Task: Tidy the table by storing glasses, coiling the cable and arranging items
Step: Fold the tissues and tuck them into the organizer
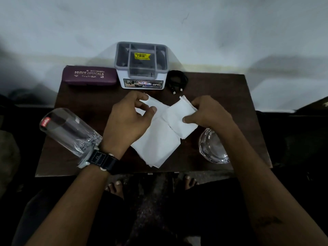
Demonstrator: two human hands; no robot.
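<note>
A white cloth (159,144) lies folded in the middle of the dark wooden table (221,89). My left hand (127,119) pinches its far left corner. My right hand (209,112) grips a folded flap on its right side. A purple glasses case (89,75) lies closed at the back left. A black cable (177,80) sits coiled at the back right of a grey-and-white organizer box (142,68).
A clear drinking glass (69,130) stands at the left, close to my left wrist. A clear glass bowl (213,148) sits at the right near the front edge, partly under my right forearm. A wall runs behind the table. My feet show under the front edge.
</note>
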